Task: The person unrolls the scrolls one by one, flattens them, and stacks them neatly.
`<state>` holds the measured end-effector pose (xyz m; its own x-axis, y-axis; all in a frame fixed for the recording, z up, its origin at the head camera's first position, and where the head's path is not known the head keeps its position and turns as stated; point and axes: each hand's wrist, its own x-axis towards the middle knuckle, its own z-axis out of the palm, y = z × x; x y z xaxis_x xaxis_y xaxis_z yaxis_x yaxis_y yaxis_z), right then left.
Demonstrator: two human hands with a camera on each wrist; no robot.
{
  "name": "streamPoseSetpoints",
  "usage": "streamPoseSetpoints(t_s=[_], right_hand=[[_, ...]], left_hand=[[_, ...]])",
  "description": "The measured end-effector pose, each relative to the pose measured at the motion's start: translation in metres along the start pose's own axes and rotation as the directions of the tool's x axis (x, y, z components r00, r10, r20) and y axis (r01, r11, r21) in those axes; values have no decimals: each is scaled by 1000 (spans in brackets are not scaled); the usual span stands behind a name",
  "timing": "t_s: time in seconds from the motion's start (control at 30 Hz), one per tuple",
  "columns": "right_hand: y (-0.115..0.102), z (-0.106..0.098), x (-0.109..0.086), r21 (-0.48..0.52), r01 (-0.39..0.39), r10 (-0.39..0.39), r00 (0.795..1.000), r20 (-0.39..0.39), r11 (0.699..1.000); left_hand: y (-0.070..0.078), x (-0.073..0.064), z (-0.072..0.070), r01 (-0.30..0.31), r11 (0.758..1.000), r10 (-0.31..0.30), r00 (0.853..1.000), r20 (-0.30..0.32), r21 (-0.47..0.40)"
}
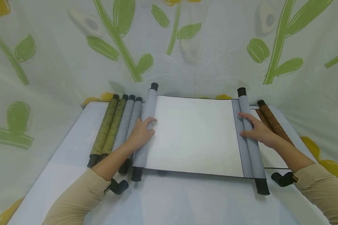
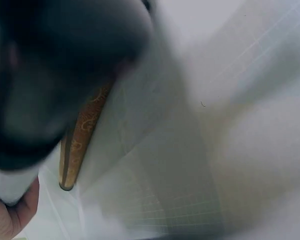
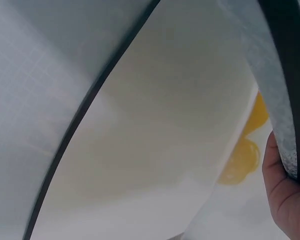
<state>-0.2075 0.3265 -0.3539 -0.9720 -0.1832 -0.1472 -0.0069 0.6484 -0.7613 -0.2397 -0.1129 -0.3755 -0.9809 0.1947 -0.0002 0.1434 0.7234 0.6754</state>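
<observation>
A partly unrolled hanging scroll (image 1: 195,134) with a white sheet and grey-blue cloth ends stretches between my two hands. My left hand (image 1: 140,132) grips the left roll (image 1: 150,107) about its middle, thumb and fingers wrapped over it. On the other side, my right hand (image 1: 256,129) holds the right roll (image 1: 253,156), fingertips over its inner side. Black knobs cap both rolls. In the right wrist view the hand (image 3: 290,205) curls at the grey cloth roll (image 3: 270,75). A blurred dark shape hides much of the left wrist view, with part of a hand (image 2: 12,215) at its edge.
Left of the scroll lie two green patterned rolled scrolls (image 1: 104,128) and two grey-blue ones (image 1: 125,122) on the white table (image 1: 64,159). A brown patterned scroll (image 1: 276,122) with some white sheet showing lies at the right. Behind hangs a flower-printed curtain (image 1: 214,62).
</observation>
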Motion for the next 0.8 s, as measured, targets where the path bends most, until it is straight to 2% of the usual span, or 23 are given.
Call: streamPoseSetpoints(t_s=[0.47,0.7,0.8], right_hand=[[7,-5,-3,-40,5,-6,1000,-5,999],[8,-9,-4,-49,10,-10,1000,-3,999],[8,-10,-3,-46,18,-18,1000,-9,999]], left_hand=[[0,-2,-2,18,1000,-18,1000,5,0],[-2,-3,-1,-61,998,62,998,-24,35],[-1,-3,-1,-77,996,79,996,-29,53]])
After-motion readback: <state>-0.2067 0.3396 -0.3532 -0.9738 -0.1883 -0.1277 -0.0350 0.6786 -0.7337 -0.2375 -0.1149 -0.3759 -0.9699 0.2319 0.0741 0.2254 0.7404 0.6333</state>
